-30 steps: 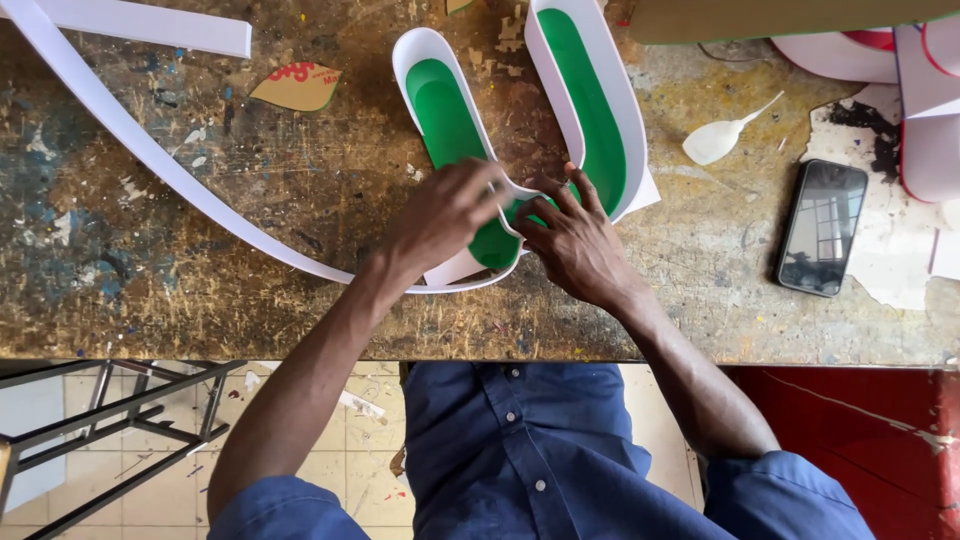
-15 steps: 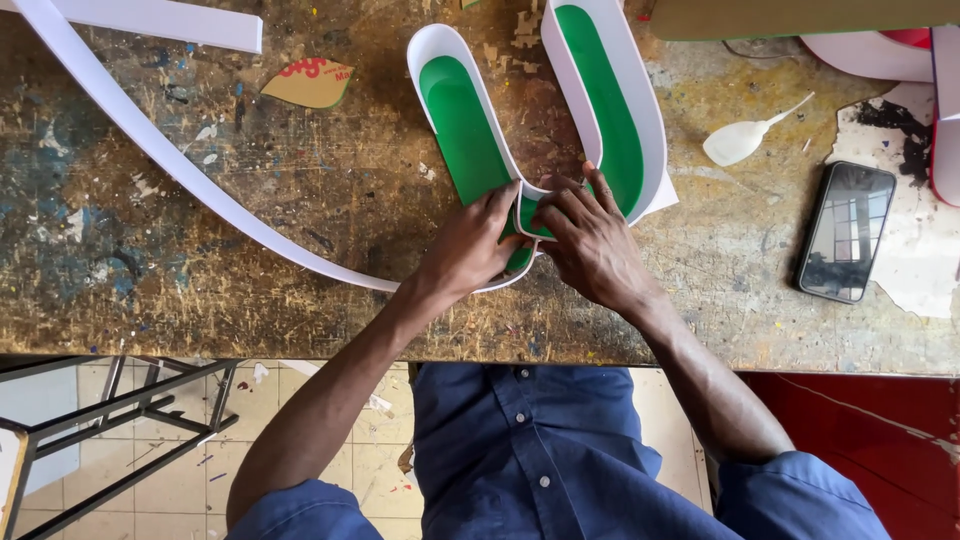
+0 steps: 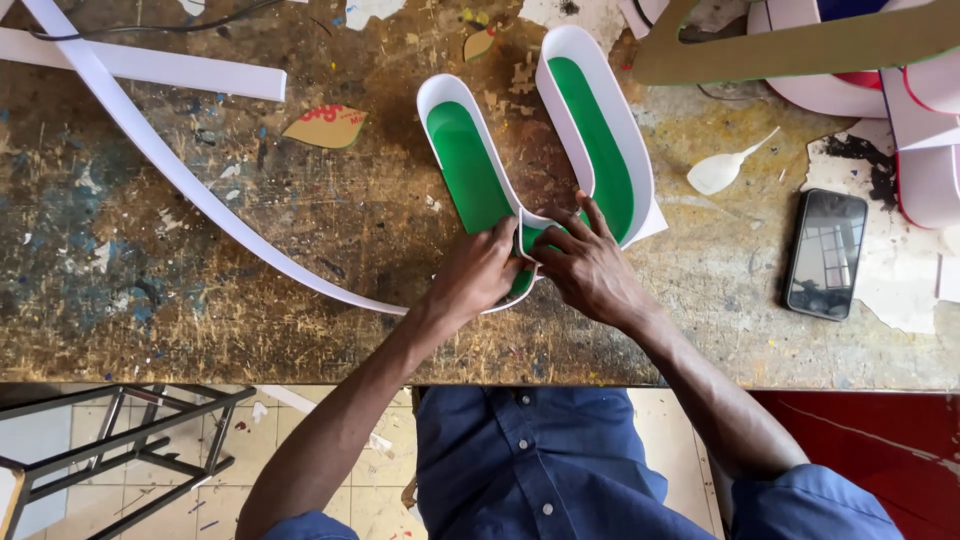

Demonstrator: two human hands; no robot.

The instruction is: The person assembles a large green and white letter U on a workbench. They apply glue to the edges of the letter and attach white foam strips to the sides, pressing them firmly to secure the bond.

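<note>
Two hands (image 3: 540,265) over letter's (image 3: 470,165) joint (hidden)

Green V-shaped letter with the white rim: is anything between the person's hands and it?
Nothing visible. The left hand and right hand both rest directly on the bottom corner of the green V-shaped letter, fingers pressing the white rim strip there. The phone and plastic spoon lie apart, off to the side.

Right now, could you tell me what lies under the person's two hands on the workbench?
Both the left hand and right hand press on the bottom bend of the green V-shaped letter with its white rim strip. The bend itself is mostly covered.
</note>
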